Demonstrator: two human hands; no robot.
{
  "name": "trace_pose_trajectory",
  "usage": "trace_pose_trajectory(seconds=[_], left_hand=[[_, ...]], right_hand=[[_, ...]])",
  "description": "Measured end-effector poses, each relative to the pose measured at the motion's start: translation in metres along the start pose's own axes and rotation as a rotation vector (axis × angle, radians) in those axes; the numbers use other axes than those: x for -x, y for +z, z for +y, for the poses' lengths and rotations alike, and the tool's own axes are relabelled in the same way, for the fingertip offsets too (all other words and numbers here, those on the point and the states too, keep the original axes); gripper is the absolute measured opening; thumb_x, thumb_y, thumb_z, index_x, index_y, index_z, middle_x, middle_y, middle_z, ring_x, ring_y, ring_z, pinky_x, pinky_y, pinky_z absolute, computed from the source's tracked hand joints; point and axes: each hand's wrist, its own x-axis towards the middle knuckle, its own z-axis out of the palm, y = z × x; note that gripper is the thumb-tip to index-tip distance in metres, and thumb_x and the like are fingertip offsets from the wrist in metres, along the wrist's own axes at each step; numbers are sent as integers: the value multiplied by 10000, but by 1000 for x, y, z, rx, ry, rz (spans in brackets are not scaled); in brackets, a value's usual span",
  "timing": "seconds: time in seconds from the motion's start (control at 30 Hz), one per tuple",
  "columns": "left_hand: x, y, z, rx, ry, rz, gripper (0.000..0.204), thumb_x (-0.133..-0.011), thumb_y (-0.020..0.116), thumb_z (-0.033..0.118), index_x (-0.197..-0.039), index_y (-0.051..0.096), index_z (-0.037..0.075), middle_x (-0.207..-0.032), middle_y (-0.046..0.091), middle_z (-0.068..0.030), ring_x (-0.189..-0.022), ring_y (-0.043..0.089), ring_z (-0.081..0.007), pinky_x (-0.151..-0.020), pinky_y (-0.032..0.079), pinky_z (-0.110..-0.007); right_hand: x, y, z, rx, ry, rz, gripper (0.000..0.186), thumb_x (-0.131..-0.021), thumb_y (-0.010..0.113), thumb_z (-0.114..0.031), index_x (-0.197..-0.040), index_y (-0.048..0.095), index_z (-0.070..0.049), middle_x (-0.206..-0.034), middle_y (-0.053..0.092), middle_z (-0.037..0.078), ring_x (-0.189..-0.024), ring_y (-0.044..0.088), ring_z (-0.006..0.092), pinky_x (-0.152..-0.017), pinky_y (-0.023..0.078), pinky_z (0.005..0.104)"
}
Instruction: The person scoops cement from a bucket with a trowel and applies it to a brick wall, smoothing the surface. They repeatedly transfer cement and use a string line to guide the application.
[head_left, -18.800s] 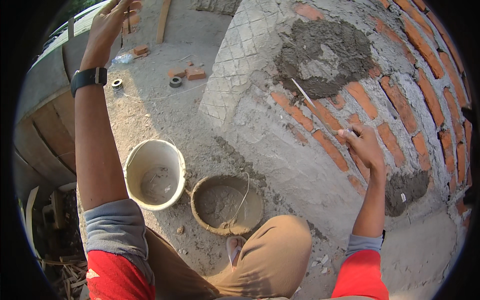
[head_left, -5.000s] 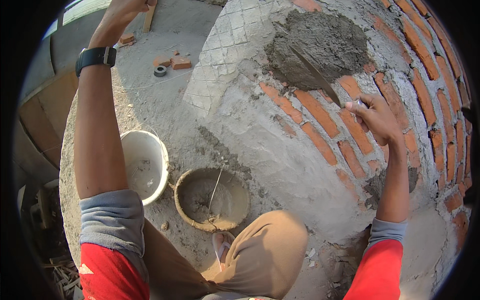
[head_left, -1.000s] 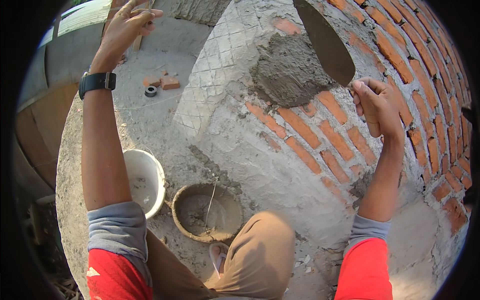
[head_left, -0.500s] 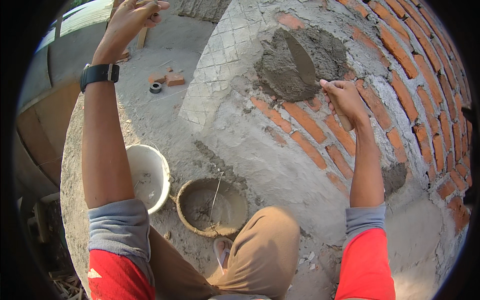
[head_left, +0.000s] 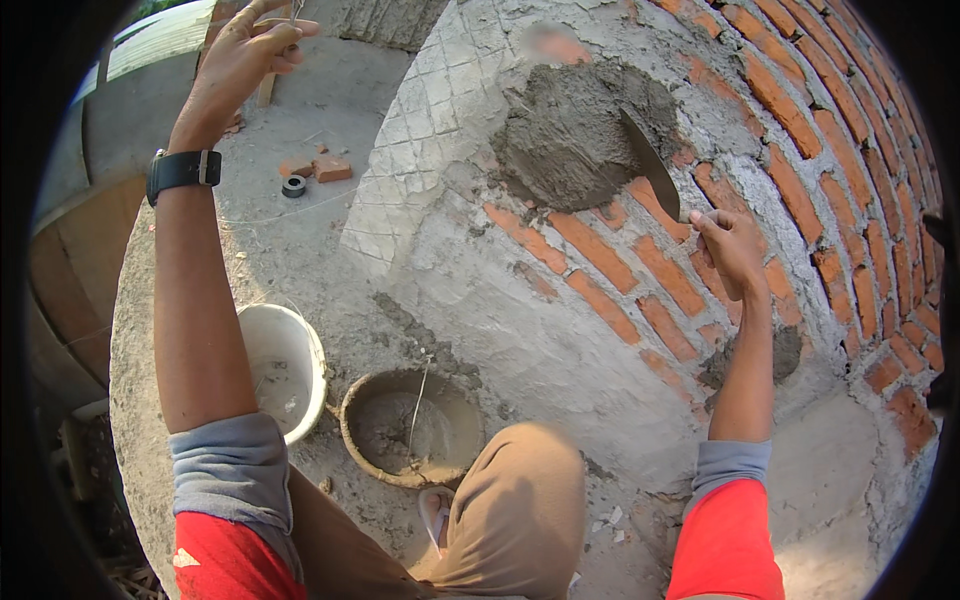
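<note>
My right hand is closed round the handle of a trowel. The dark pointed blade overlaps the right edge of a wet grey mortar patch on the brick wall; whether it touches is hard to tell. High at the upper left, my left hand has its fingers bent together near a thin, string-like thing, cut off by the top edge. A dark watch sits on that wrist.
By my legs stand a mortar-coated basin with a thin stick or wire across it and a white bucket. Brick pieces and a dark roll lie farther off. A smaller mortar patch is near my right forearm.
My right hand has drawn the trowel right and down, from the middle of the mortar patch to its edge. The patch looks smoother. My left hand stays raised.
</note>
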Motion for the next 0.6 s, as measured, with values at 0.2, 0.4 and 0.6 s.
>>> trace_pose_trajectory(seconds=[0.2,0.4,0.6], left_hand=[[-10,-4,-13,-45,20,29,456,-985,634,63,-1426,521,35,-1036,728,-90,-812,683,-120,-659,566,-274],[-15,-16,-25,-222,70,52,480,-994,663,237,-1450,580,113,-1124,761,-67,-910,711,-120,-830,593,-311],[-12,-15,-11,13,73,22,434,-990,623,66,-1415,551,26,-1038,724,-57,-842,675,-108,-723,559,-254]], right_hand=[[43,-10,-31,628,-272,453,385,-881,817,-394,-959,770,-20,-758,714,111,-665,651,229,-662,511,363],[65,-8,-89,-59,-412,205,381,-924,787,-396,-938,756,-16,-730,695,70,-611,626,152,-588,496,302],[35,38,-97,-480,-248,-138,361,-1012,698,-380,-918,714,-32,-705,635,9,-558,571,69,-512,451,238]])
